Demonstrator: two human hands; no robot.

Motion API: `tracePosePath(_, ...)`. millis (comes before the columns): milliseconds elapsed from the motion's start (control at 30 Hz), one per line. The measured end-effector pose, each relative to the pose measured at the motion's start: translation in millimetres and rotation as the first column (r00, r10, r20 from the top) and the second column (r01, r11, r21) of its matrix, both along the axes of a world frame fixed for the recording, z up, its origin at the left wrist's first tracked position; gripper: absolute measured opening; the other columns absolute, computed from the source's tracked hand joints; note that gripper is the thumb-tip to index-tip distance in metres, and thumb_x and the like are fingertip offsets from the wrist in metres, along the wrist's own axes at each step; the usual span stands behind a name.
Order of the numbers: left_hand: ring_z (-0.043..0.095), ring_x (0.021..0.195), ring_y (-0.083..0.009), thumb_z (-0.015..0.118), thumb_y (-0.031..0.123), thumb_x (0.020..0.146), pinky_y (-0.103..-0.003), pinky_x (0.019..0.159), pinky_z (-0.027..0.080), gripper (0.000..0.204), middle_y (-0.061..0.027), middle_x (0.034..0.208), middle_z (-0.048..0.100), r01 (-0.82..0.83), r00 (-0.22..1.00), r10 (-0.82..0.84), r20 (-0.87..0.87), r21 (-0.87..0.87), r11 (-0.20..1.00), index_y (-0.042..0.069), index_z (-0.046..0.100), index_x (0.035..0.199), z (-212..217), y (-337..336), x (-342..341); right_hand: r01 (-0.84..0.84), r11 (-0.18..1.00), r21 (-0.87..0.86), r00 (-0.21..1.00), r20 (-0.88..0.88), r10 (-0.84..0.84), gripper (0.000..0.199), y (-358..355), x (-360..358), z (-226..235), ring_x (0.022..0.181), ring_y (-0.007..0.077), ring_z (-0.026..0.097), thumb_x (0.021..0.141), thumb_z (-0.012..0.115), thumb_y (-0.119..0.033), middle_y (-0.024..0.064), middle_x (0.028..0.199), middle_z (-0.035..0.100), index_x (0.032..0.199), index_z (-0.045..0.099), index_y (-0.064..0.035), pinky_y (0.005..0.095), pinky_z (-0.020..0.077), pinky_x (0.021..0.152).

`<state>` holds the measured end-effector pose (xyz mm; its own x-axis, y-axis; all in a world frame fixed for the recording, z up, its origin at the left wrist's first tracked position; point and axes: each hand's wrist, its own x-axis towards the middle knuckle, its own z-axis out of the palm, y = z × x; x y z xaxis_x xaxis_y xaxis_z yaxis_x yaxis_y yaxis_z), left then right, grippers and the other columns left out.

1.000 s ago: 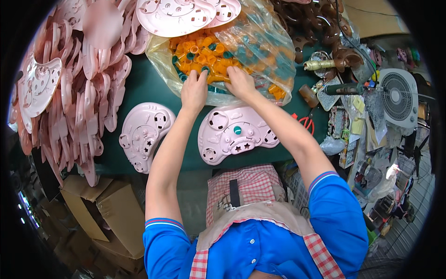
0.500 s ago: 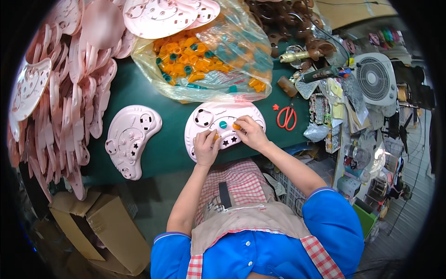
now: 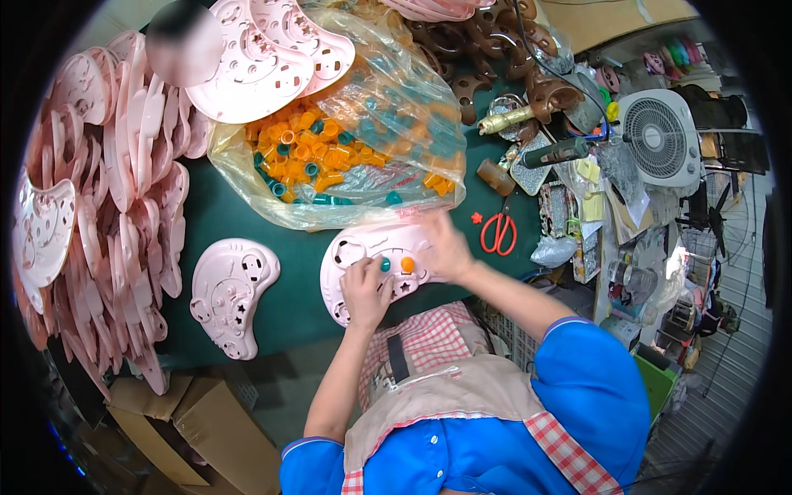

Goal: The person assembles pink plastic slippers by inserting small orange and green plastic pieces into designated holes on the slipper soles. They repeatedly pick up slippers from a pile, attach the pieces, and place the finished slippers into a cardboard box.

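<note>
While left hand curls over pink panel, right hand outstretched, blurred, grips unclear

Pink panel, orange piece, green piece
The table is dark green, the scissor handles red, the shirt blue, and the apron has red-and-white checks.
</note>
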<state>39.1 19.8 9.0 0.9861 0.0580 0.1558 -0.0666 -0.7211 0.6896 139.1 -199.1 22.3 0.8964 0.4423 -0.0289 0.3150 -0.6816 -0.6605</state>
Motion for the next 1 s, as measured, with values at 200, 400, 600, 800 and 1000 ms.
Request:
tracePosePath(200,0.064,0.094,-0.0277,0.085,0.012,0.076,-0.042,0.082,0.046,0.027,-0.0076,0.096,0.067,0.148,0.987,-0.149,-0.065,-0.006,0.989,0.005,0.074,0.101,-6,-1,16,0.481,0.784,-0.392,0.830,0.493,-0.262,0.033,-100,281,-6,0.114,0.0361,0.061,0.092,0.062,-0.010,0.0136,0.125,0.061,0.123,0.073,-0.0150,0.0541,0.0454,0.102)
tracePosePath(400,0.064,0.098,-0.0264,0.080,0.011,0.075,-0.043,0.094,0.048,0.031,-0.0075,0.096,0.067,0.386,0.922,-0.386,0.005,-0.045,0.921,0.006,0.074,0.104,23,-15,38,0.366,0.578,-0.730,0.930,0.313,-0.193,0.036,-114,347,-21,0.132,0.0307,0.056,0.087,0.075,-0.027,0.0082,0.137,0.063,0.122,0.078,-0.0211,0.0533,0.0359,0.118)
tracePosePath(600,0.063,0.100,-0.0270,0.083,0.019,0.074,-0.044,0.097,0.047,0.027,-0.0067,0.093,0.066,0.531,0.847,-0.528,-0.051,0.116,0.840,0.008,0.072,0.096,-6,-16,42,0.408,0.859,-0.310,0.860,0.445,-0.248,0.026,-122,287,23,0.120,0.0329,0.067,0.085,0.081,-0.021,0.0124,0.147,0.062,0.105,0.077,-0.0038,0.0439,0.0557,0.099)
tracePosePath(800,0.054,0.127,-0.0382,0.093,0.028,0.072,-0.049,0.108,0.043,0.074,-0.0178,0.136,0.056,0.198,0.979,-0.200,-0.031,-0.066,0.978,0.004,0.061,0.134,19,-25,17,0.270,0.963,0.016,0.833,0.498,-0.242,0.027,-102,117,69,0.113,0.0433,0.070,0.087,0.083,-0.018,0.0277,0.137,0.065,0.094,0.067,0.0020,0.0453,0.0578,0.092)
tracePosePath(1000,0.059,0.127,-0.0370,0.097,0.019,0.071,-0.044,0.104,0.052,0.090,-0.0196,0.145,0.051,0.002,0.994,0.035,0.102,-0.341,0.940,0.003,0.054,0.148,13,-22,-57,-0.171,0.976,0.137,0.979,0.130,0.154,0.029,-22,-73,55,0.108,0.0358,0.075,0.073,0.087,-0.010,0.0236,0.139,0.066,0.092,0.067,-0.0027,0.0385,0.0633,0.084)
